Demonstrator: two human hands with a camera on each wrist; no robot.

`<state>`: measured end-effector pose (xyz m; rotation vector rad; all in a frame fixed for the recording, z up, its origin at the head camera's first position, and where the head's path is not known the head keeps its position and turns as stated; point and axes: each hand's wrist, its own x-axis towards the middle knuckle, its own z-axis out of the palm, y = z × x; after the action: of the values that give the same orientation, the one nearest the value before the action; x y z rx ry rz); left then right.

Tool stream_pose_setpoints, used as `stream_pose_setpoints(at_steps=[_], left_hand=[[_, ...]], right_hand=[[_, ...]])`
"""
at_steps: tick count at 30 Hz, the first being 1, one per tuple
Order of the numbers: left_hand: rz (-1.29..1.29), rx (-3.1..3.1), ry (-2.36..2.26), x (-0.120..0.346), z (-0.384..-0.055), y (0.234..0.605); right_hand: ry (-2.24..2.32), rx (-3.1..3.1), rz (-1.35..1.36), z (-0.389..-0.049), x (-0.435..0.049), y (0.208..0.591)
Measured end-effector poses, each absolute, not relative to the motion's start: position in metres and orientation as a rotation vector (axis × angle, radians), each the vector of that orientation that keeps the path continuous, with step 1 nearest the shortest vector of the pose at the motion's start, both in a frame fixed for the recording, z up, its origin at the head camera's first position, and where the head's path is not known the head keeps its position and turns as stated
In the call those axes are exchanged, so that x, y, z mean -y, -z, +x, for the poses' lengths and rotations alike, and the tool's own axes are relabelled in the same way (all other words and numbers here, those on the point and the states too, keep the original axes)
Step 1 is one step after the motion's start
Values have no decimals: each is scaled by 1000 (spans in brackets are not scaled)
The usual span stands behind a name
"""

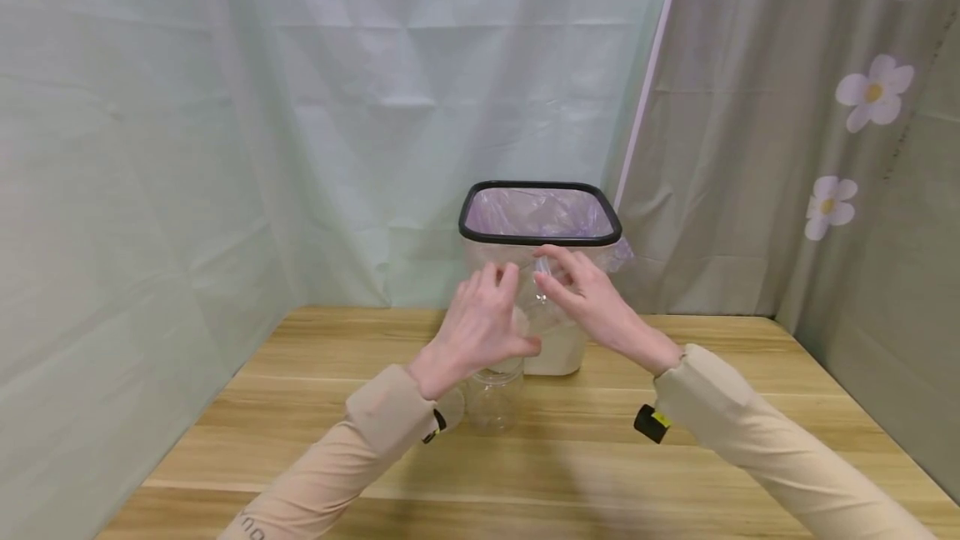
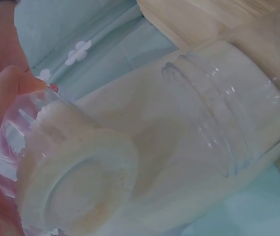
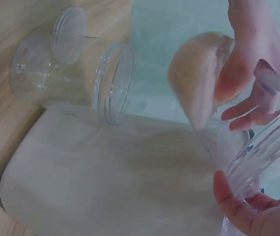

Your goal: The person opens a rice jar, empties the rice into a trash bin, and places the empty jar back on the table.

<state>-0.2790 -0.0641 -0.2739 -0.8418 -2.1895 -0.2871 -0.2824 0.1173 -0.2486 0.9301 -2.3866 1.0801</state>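
Over the front of the bin, my left hand (image 1: pixel 480 323) grips a beige domed object (image 3: pixel 191 73) with a ragged whitish side. In the left wrist view this object (image 2: pixel 80 191) shows a round face with a ring; its exact kind is unclear. My right hand (image 1: pixel 588 298) faces it from the right, its thumb and fingers around a clear plastic piece with a ridged rim (image 3: pixel 263 142), close to the left fingers. Below the left hand, a clear open-mouthed jar (image 1: pixel 493 407) stands upright on the table, with a clear round lid (image 3: pixel 71 34) beside it.
A cream bin (image 1: pixel 562 352) with a black rim (image 1: pixel 540 240) and a purple bag liner (image 1: pixel 540 211) stands behind the hands on the wooden table (image 1: pixel 360 457). Pale curtains (image 1: pixel 450 107) hang at the back and sides.
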Motion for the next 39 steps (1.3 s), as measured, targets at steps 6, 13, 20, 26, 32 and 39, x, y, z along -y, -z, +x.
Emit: stream_pose_setpoints(at_steps=[6, 13, 20, 26, 32, 39], left_hand=[[-860, 2204, 287, 63, -282, 273], [-882, 2320, 367, 63, -282, 275], [-904, 2436, 468, 64, -278, 273], [-964, 2518, 633, 66, -280, 268], [-1061, 2573, 750, 71, -286, 266], [-1170, 2655, 804, 77, -291, 264]], right_hand=[[-1041, 2350, 999, -288, -121, 251], [-995, 2288, 1191, -291, -128, 254], [-932, 2176, 1383, -296, -134, 256], [-900, 2109, 1476, -301, -136, 253], [-883, 2068, 1538, -304, -137, 253], [-757, 1953, 1605, -303, -138, 255]])
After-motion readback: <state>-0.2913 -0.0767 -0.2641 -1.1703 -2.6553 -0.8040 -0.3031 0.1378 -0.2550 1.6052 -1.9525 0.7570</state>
